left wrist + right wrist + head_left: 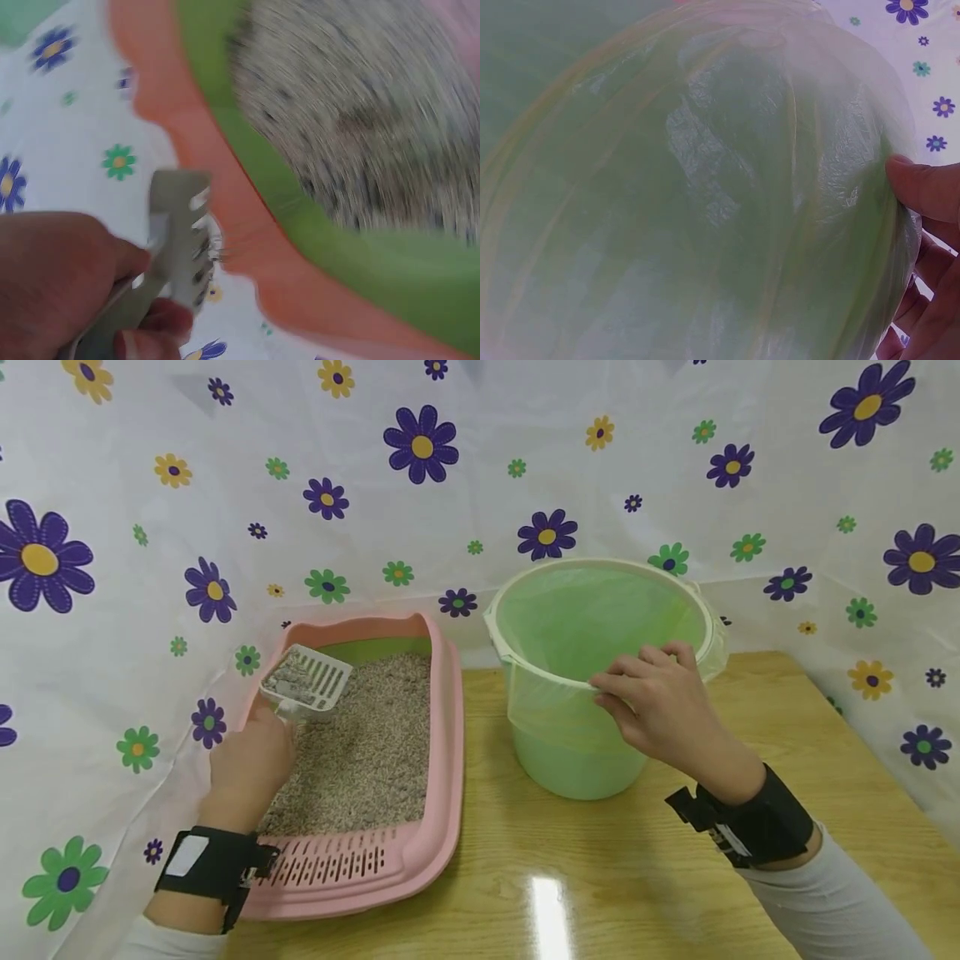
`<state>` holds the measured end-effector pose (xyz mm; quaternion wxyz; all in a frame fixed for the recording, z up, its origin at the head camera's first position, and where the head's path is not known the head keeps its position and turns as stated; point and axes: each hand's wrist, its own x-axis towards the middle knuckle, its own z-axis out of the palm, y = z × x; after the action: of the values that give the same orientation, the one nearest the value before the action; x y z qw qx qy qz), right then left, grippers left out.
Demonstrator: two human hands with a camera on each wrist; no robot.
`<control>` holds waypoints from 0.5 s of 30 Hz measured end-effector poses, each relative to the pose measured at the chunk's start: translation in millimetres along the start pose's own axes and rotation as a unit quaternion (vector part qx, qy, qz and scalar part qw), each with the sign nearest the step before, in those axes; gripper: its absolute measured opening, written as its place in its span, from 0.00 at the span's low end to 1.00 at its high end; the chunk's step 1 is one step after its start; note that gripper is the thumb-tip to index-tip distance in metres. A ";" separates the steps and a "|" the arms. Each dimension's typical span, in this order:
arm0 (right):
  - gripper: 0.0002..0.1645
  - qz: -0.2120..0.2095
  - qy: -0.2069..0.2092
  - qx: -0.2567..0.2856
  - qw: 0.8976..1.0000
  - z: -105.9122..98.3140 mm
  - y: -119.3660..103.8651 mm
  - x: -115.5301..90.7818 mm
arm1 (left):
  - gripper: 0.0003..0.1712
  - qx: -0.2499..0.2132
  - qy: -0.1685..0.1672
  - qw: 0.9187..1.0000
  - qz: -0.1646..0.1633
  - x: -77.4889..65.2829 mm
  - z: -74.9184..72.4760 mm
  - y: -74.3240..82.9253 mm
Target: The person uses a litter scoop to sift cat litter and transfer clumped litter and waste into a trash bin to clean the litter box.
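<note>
My left hand [251, 764] grips a white slotted litter scoop [327, 683] by its handle, above the left part of a pink litter box [447, 735]. Greyish clumps of litter lie on the scoop. Side-on in the left wrist view, the scoop [180, 225] shows its slots near the box's wavy rim. A light green bucket [577, 768] stands to the right, lined with a thin see-through bag [547, 706] folded over its rim. At the bucket's near right rim, my right hand [663, 714] holds the edge, thumb outside on the bag in the right wrist view.
Grainy brown-grey litter [360, 760] fills the box, whose front ledge [337, 860] has slots. Box and bucket stand apart on a wooden table [600, 877]. A flower-printed white sheet [450, 510] hangs behind and along both sides.
</note>
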<state>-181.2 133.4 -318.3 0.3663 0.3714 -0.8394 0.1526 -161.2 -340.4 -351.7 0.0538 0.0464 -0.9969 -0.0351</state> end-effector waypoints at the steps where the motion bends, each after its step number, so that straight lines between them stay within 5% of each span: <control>1: 0.08 0.000 0.000 0.001 1.000 0.2 0.4 -0.1 | 0.21 0.023 0.021 0.999 -0.006 -0.2 0.4 1.4; 4: 0.07 -0.002 0.000 0.002 1.000 0.6 1.0 -0.3 | 0.19 0.047 0.077 0.996 -0.007 -0.5 2.6 5.4; 10: 0.08 -0.002 0.002 0.001 1.000 0.8 2.3 -1.3 | 0.17 0.071 0.183 0.980 0.043 0.4 9.7 12.3; 13: 0.08 -0.003 0.004 0.002 1.000 0.5 3.2 -1.4 | 0.19 0.051 0.171 0.983 0.051 1.9 10.6 12.8; 15: 0.07 -0.004 0.004 0.003 1.000 0.6 3.9 -1.2 | 0.22 0.003 0.116 0.992 0.050 4.5 9.1 11.0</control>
<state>-183.8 136.4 -319.5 0.3689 0.3751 -0.8361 0.1552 -167.6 -329.3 -359.5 0.1703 0.0007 -0.9851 -0.0232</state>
